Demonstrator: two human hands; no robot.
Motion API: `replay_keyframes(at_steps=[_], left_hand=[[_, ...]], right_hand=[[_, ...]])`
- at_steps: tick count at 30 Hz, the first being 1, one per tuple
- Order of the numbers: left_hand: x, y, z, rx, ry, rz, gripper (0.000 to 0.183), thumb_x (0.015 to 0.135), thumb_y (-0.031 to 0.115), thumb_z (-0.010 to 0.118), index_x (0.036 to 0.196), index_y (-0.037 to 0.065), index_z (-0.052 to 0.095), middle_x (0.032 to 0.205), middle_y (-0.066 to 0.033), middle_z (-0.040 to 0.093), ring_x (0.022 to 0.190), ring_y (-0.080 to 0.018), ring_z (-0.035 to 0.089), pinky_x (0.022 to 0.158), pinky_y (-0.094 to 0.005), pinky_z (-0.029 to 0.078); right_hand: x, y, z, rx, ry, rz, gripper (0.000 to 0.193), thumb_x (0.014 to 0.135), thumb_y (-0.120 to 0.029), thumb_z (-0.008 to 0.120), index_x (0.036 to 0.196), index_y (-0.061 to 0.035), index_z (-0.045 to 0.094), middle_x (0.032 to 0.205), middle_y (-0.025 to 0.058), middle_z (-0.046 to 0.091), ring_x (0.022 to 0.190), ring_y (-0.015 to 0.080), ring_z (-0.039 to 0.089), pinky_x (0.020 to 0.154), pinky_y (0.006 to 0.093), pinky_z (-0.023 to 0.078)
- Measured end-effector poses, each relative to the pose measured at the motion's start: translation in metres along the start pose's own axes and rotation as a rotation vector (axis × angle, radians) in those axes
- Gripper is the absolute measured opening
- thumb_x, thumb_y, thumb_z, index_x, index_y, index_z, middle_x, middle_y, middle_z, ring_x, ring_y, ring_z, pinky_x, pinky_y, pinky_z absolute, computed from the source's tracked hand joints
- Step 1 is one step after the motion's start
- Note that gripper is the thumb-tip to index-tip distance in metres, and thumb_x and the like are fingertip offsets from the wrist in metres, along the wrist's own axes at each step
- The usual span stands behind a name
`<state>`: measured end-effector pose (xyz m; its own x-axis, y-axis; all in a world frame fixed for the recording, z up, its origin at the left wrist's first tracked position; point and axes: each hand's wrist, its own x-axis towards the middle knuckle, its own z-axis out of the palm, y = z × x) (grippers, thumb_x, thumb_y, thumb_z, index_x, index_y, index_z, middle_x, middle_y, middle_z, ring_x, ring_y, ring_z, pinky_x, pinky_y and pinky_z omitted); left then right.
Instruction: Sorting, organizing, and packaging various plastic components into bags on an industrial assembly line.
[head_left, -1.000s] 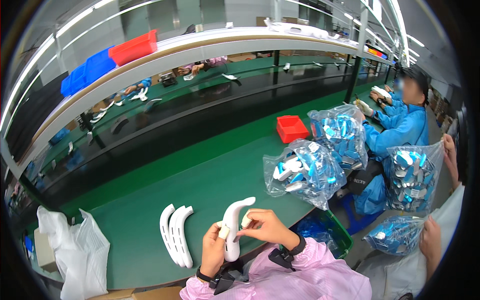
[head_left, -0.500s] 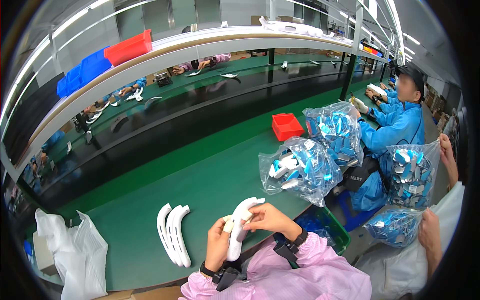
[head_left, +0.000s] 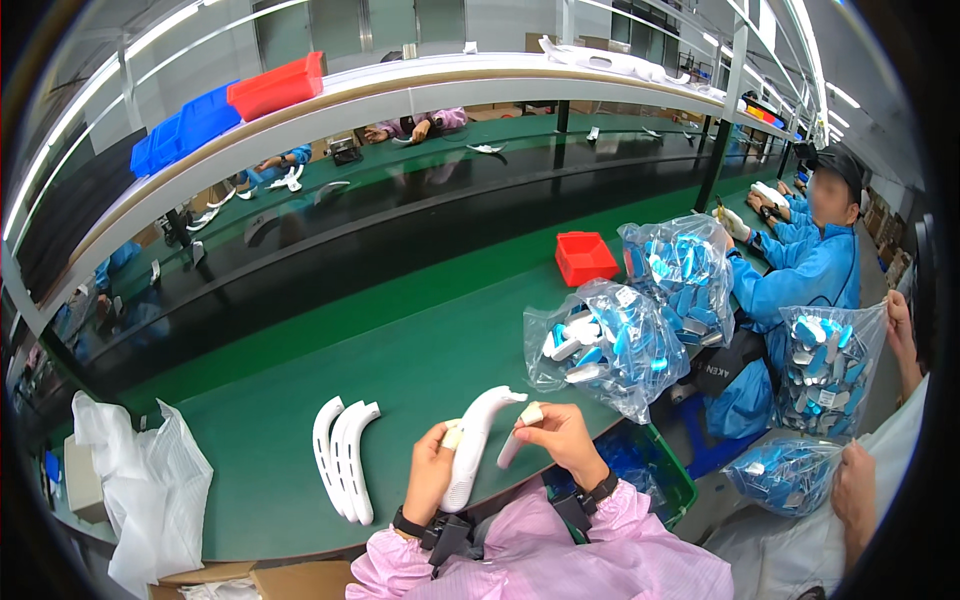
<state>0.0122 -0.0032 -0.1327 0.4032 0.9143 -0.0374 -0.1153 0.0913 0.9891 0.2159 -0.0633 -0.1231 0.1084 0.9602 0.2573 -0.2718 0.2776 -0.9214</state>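
My left hand (head_left: 430, 472) is closed on a curved white plastic housing (head_left: 476, 445), which stands tilted over the table edge with its notched end up. A slim grey oblong piece (head_left: 510, 449) is pinched in my right hand (head_left: 565, 438), just right of the housing and apart from it. Pale finger covers show on both hands. Left of my hands, several similar curved white housings (head_left: 352, 464) with dark slots lie side by side on the green table (head_left: 270, 410).
Clear bags of blue and silver pieces (head_left: 610, 340) stand at the right, beside a red bin (head_left: 586, 258). A green crate (head_left: 672, 470) sits below the table edge. White foam wrap (head_left: 150, 480) lies far left. A co-worker in blue (head_left: 800, 265) sits at right; another person's hands hold bags nearby.
My right hand has drawn away to the right from the white housing, with the grey piece in its fingers. My left hand still holds the housing. The whole view has shifted slightly.
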Motion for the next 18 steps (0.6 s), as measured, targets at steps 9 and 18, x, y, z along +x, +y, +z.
replay_keyframes(at_steps=[9,18], left_hand=[[0.031,-0.001,-0.037,1.018,0.598,0.487,0.044,0.084,0.003,0.056,0.126,-0.005,0.047,0.128,-0.0287,0.046,0.117,-0.0450,0.043,0.099,-0.0492,0.034],[0.175,-0.031,0.101,0.933,-0.094,0.163,0.106,0.081,0.054,0.062,0.142,-0.013,0.007,0.125,-0.0355,0.048,0.110,-0.0479,0.053,0.090,-0.0453,0.047]], right_hand=[[0.061,-0.041,-0.075,-1.428,0.587,-0.529,0.008,0.076,-0.008,0.071,0.083,-0.0039,0.069,0.086,0.0115,0.065,0.075,0.0273,0.061,0.061,0.0337,0.050],[0.013,-0.070,-0.073,-1.898,0.914,-0.330,0.020,0.075,-0.019,0.071,0.087,-0.0038,0.065,0.094,0.0114,0.059,0.080,0.0288,0.056,0.063,0.0393,0.047]])
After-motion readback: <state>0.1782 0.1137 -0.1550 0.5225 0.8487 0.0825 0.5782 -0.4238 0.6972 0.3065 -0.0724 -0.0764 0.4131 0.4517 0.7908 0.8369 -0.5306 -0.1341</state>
